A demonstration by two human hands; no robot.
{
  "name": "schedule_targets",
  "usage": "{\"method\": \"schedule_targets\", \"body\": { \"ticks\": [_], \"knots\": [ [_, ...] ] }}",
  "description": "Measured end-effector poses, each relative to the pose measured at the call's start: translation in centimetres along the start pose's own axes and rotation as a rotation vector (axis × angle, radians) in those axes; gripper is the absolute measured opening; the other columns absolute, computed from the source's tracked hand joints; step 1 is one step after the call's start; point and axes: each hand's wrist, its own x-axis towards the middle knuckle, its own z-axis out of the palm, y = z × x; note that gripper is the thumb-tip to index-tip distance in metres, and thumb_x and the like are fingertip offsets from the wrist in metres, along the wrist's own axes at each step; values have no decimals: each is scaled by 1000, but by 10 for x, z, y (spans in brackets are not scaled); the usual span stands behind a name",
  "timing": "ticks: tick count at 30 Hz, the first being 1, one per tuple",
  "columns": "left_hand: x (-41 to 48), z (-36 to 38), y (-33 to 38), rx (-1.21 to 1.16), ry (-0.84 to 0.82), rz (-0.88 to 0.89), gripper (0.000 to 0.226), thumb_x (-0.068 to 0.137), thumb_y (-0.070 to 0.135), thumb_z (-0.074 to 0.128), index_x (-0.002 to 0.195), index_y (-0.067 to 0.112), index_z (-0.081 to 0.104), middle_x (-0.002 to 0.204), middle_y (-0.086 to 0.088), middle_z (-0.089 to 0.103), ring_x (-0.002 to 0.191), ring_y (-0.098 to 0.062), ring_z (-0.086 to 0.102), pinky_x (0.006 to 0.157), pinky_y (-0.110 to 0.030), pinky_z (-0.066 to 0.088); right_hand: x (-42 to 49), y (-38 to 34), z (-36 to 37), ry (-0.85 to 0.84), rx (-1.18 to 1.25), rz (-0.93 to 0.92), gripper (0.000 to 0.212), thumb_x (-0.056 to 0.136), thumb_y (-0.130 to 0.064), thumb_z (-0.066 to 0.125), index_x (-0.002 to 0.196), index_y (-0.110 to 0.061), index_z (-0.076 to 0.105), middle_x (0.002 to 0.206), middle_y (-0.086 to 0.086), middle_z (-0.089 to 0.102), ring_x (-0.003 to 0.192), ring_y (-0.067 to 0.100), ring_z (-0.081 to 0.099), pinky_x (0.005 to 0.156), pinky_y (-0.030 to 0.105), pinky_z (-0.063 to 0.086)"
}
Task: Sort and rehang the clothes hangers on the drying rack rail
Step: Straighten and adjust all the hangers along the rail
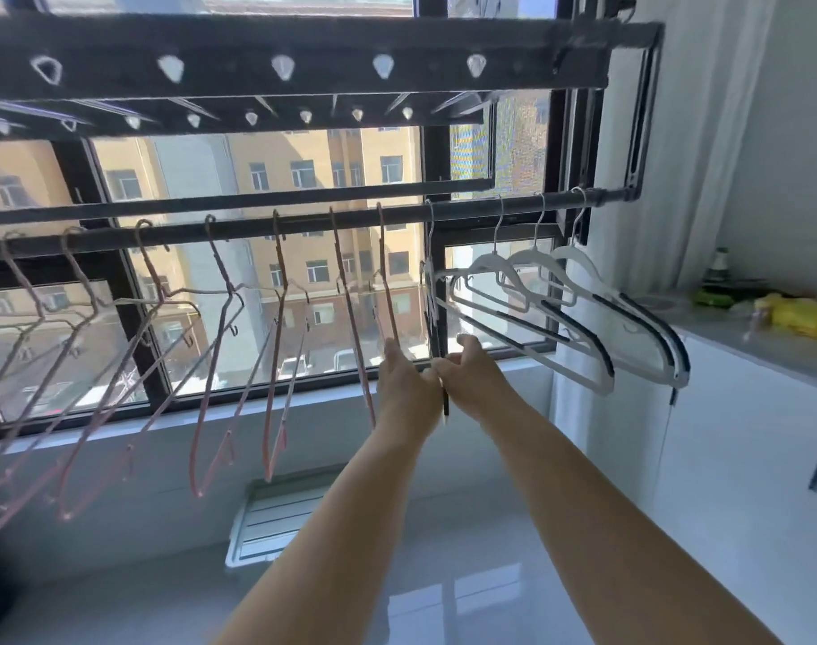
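Note:
A dark rail (467,209) runs across the window. Several thin pink wire hangers (276,346) hang from its left and middle part. Three white hangers with black grip strips (578,328) hang at its right end. Another white hanger (430,290) hangs edge-on between the two groups, its hook over the rail. My left hand (404,384) and my right hand (471,377) meet at the lower end of this hanger, fingers curled round it. The dark tip of the hanger sticks out below the hands.
A perforated dark rack frame (304,62) hangs overhead. White cabinets (746,435) with a countertop stand at the right, holding a yellow bag (801,314) and a bottle (718,270). A white folded object (276,519) leans against the wall below the window.

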Motion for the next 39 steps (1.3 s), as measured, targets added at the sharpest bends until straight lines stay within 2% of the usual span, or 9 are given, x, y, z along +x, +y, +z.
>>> {"method": "schedule_targets", "body": {
  "ticks": [8, 15, 17, 23, 25, 28, 33, 36, 39],
  "knots": [
    [3, 20, -3, -127, -27, 15, 70, 86, -7, 35, 146, 16, 6, 149, -7, 29, 131, -22, 38, 109, -41, 35, 16, 3, 2, 15, 117, 18, 44, 91, -18, 36, 134, -6, 38, 131, 18, 52, 118, 31, 52, 98, 43, 44],
    [4, 35, 12, -118, -19, 15, 66, 89, -4, 33, 146, 19, 7, 145, -3, 35, 111, -13, 44, 98, -28, 38, 22, 11, -15, 42, 218, -35, 35, 91, -15, 36, 123, -6, 48, 113, 18, 57, 96, 30, 57, 92, 48, 49],
    [4, 36, 12, -95, -25, 15, 70, 87, -7, 32, 146, 18, 5, 146, -3, 33, 121, -15, 44, 104, -35, 39, 25, 14, -19, 46, 213, -49, 31, 92, -16, 36, 119, -5, 48, 101, 17, 55, 98, 34, 57, 93, 50, 48],
    [2, 35, 11, -68, 18, 14, 75, 82, -14, 26, 145, 21, 6, 150, -1, 28, 125, -17, 45, 98, -40, 46, 31, 21, -26, 8, 254, -54, 38, 96, -17, 35, 132, -5, 39, 88, 1, 44, 79, 16, 53, 78, 30, 55],
    [3, 34, 10, -70, 41, 14, 75, 83, -13, 27, 146, 23, 6, 149, -1, 31, 122, -16, 48, 90, -38, 49, 28, 20, -29, 6, 182, -63, 33, 96, -21, 35, 123, -4, 44, 88, 4, 49, 75, 17, 55, 87, 39, 51],
    [4, 33, 5, -82, 50, 35, 74, 83, -13, 26, 146, 21, 5, 147, -2, 33, 123, -16, 47, 83, -33, 49, 22, 21, -42, 57, -121, -163, 38, 95, -29, 38, 125, -5, 43, 114, 15, 51, 105, 27, 51, 91, 36, 41],
    [1, 27, 3, 119, 87, 38, 74, 90, 2, 39, 145, 20, -6, 156, -1, 8, 143, -19, 10, 112, -29, 24, 16, 29, -101, 473, -517, -413, 40, 89, -18, 52, 127, -7, 47, 125, 19, 49, 118, 29, 43, 98, 27, 30],
    [-8, 28, 19, 291, 257, 220, 73, 90, 13, 47, 145, 17, 0, 154, -1, 9, 143, -15, 0, 115, -26, -3, 26, 41, -118, 293, -423, -181, 45, 87, -22, 54, 129, -9, 43, 119, 14, 55, 108, 29, 51, 93, 36, 40],
    [-13, 36, 47, 111, 275, 432, 58, 90, 6, 47, 142, 16, 23, 144, -1, 33, 134, -16, 26, 113, -25, 17, 25, 49, -110, 151, -187, -104, 34, 88, -22, 50, 121, -11, 51, 98, 2, 62, 85, 20, 60, 69, 30, 45]
  ]
}}
